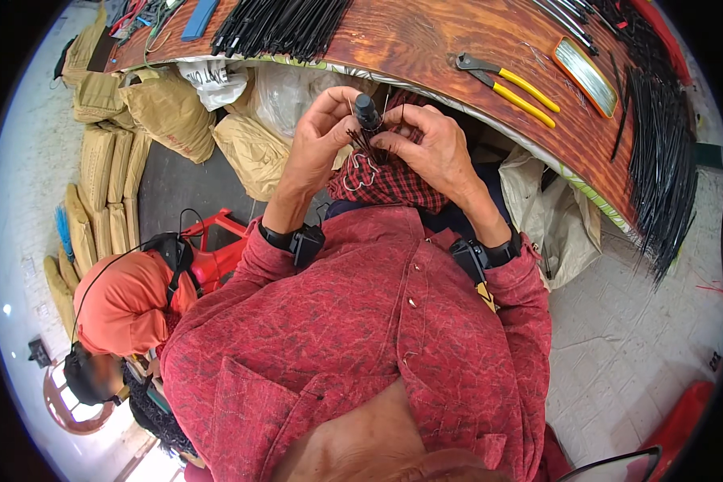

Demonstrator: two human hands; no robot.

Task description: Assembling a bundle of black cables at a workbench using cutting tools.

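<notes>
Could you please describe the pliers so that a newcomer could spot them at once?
Find the wooden table along the picture's top edge. On it, beyond the person's right hand and left of the orange-framed mirror, lie the pliers. Their paired yellow handles set them apart from everything around.

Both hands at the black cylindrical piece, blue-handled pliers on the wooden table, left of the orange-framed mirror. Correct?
One slip: the pliers have yellow handles, not blue, per the head view. Rest stands: left hand and right hand at the black cylindrical piece, pliers on the wooden table left of the orange-framed mirror.
</notes>
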